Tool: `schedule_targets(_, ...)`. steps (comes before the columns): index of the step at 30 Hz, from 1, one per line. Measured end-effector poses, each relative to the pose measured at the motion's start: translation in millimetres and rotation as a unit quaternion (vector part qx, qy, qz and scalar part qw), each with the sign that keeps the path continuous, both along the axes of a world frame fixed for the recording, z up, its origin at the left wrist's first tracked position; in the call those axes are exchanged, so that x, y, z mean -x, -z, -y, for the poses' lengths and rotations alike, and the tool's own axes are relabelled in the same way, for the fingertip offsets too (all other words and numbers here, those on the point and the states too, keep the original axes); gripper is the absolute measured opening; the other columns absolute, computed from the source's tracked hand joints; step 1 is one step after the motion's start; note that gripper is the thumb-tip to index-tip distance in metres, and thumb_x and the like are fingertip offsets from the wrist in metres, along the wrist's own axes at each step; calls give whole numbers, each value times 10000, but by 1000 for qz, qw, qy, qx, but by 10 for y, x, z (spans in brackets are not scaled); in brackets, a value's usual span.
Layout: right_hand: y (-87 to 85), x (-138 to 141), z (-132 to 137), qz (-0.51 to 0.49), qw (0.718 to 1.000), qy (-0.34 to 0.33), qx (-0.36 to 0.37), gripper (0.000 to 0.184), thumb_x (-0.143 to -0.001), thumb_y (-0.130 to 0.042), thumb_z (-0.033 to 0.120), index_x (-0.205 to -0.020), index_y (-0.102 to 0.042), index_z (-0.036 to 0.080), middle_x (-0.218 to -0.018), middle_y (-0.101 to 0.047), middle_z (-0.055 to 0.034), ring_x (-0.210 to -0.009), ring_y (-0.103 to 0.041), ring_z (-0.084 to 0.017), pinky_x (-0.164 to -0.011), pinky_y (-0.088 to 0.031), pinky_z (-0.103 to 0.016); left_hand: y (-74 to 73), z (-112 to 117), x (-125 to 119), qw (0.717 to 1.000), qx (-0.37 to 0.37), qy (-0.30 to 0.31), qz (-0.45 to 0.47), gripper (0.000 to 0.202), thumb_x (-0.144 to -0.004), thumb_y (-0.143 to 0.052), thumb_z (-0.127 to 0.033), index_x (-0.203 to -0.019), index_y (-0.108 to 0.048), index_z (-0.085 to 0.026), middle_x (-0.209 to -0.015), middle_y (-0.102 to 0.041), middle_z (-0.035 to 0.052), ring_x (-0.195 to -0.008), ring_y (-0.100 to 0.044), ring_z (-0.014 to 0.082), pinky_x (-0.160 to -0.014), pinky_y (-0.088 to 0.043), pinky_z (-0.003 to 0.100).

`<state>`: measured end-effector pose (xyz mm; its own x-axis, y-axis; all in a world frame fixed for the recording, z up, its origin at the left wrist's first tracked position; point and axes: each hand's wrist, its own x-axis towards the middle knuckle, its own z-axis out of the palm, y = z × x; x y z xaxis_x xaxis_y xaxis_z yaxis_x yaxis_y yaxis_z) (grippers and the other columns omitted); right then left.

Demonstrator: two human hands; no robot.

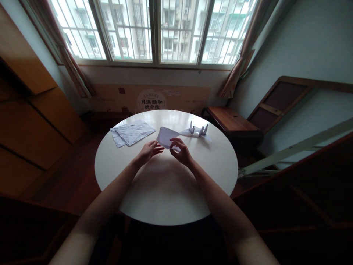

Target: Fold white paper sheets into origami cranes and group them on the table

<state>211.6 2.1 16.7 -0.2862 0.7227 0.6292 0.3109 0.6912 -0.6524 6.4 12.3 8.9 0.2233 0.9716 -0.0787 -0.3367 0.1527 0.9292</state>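
Note:
A pale sheet of paper point(168, 137), bent over on itself, is held up above the middle of the white round table point(165, 191). My left hand point(150, 151) pinches its left corner between thumb and forefinger, the other fingers stretched out below. At the lower right edge, my right hand point(180, 151) grips the paper with its fingers curled. Right of the paper stand folded paper cranes point(202, 130), pointed parts upward. Left of my hands lie creased sheets of paper point(135, 132), overlapping and flat on the tabletop.
A barred window point(157, 33) lies beyond the table. To the right are a low wooden stand point(231, 119) and a wood-framed panel point(284, 97) leaning near the wall. Wooden cabinets point(35, 121) line the left side, and a printed banner point(176, 97) runs under the window.

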Motion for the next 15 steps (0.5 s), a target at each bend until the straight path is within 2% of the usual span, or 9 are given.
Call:
schedule_targets(2, -5, 6, 22, 16, 1000, -23, 10, 43, -769, -611, 192, -811, -618, 193, -1279, -555, -123, -1111, -574, -232, -944, -473, -402, 6, -9, 3, 1000, -5, -5, 4, 315, -841, -680, -395, -998, -578, -142, -1002, -688, 111, -855, -699, 196, -848, -538, 355)
schedule_targets(4, -3, 9, 31, 20, 999, -37, 19, 53, -765, -610, 184, -818, -618, 192, -1314, -538, -129, -1116, -578, -235, -939, -480, -408, 4, -12, 3, 1000, -4, -4, 1, 342, -836, -675, -436, -1006, -544, -169, -1017, -675, 94, -843, -696, 194, -825, -546, 368)
schedule_targets(11, 0, 16, 42, 26, 995, -88, 26, 111, -729, -586, 130, -816, -611, 193, -1356, -523, -127, -1154, -568, -228, -914, -490, -380, 10, 11, -29, 999, 1, 24, 25, 402, -821, -643, -534, -984, -450, -221, -1021, -648, 69, -857, -681, 213, -772, -561, 414)
schedule_targets(15, 10, 32, 35, 50, 995, -89, 10, 152, -690, -595, 108, -813, -630, 190, -1257, -588, -112, -1139, -563, -239, -933, -465, -385, 5, 22, -41, 999, -12, 22, 31, 462, -765, -701, -544, -959, -448, -210, -988, -637, 54, -820, -675, 201, -759, -561, 416)
